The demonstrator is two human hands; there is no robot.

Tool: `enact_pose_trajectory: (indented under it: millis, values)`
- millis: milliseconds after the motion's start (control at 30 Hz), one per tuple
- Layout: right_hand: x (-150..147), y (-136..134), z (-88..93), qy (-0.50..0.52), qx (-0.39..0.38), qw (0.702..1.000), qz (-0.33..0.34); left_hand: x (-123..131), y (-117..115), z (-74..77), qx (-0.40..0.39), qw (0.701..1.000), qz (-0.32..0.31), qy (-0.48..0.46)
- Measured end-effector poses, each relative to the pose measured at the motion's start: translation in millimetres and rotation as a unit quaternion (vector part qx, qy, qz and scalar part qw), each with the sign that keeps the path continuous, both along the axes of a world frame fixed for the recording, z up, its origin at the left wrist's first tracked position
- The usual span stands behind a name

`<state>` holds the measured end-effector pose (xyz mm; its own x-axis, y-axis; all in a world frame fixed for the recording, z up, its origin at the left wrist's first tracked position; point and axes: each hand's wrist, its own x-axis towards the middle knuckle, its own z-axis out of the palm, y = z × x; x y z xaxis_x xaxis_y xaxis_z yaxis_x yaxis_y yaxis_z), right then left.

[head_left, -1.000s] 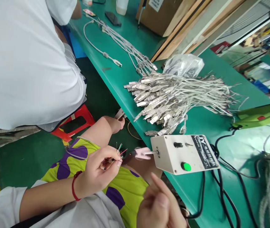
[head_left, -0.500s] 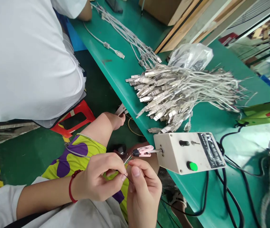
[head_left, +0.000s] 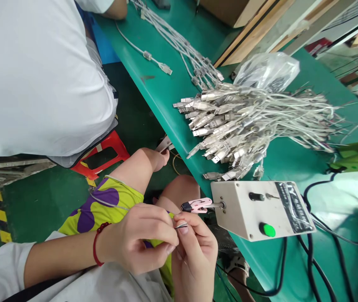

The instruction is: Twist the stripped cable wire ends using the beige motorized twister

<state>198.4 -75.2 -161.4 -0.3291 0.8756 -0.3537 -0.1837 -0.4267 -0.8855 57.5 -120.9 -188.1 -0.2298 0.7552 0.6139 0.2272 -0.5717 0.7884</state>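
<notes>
My left hand (head_left: 146,237), with a red bracelet at the wrist, is closed with fingertips pinched. A grey cable (head_left: 111,204) runs across my lap into it. Thin dark and white wire ends (head_left: 180,226) show between my two hands. My right hand (head_left: 194,247) is closed too, its thumb and forefinger pinching at those wires; the fingers cover most of them. Just beyond my fingertips, a pink clip (head_left: 199,205) with a black tip sits on a metal shaft from a white control box (head_left: 234,209) with a green button.
A big pile of USB cables (head_left: 229,130) lies on the green table (head_left: 179,126), beside a clear plastic bag (head_left: 265,71). More cables (head_left: 179,46) lie farther back. Black cords (head_left: 282,260) trail near the box. A person in white (head_left: 40,79) sits at left on a red stool (head_left: 106,153).
My hands have drawn closer together, and the fanned coloured wires are now mostly covered by my fingers. The view has shifted slightly, so the table and box sit farther right.
</notes>
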Motion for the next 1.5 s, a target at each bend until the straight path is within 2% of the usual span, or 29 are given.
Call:
enact_pose_trajectory:
  millis: [67,167,267,333,533,767,1067,1267,1500]
  values:
    - [-2,3,-3.4,-0.009,0.024,1.0,-0.017,-1,1,0.5,-0.007,1.0,-0.005,0.01]
    - [-5,12,-11.2,-0.038,0.063,0.994,-0.085,-4,0,0.3,-0.016,0.999,0.016,0.022]
    - [-8,24,-17.3,-0.052,0.062,0.983,-0.165,-7,0,-1.1,-0.037,0.997,0.056,0.025]
    - [-10,30,-19.9,-0.041,0.054,0.981,-0.18,-8,0,-2.3,-0.051,0.995,0.082,0.02]
    - [-17,29,-28.9,0.036,0.05,0.991,-0.123,-7,7,-4.2,-0.089,0.989,0.114,-0.008]
    - [-15,33,-34.8,0.095,0.069,0.988,-0.104,-5,11,-9.2,-0.105,0.987,0.121,0.014]
    - [-16,33,-35.5,0.099,0.064,0.988,-0.102,-1,15,-15.3,-0.112,0.987,0.111,0.023]
    - [-10,33,-38.9,0.061,0.064,0.992,-0.089,-1,14,-12.7,-0.104,0.987,0.117,0.027]
    - [-10,32,-38.5,0.074,0.048,0.993,-0.081,-1,14,-9.9,-0.1,0.986,0.13,0.039]
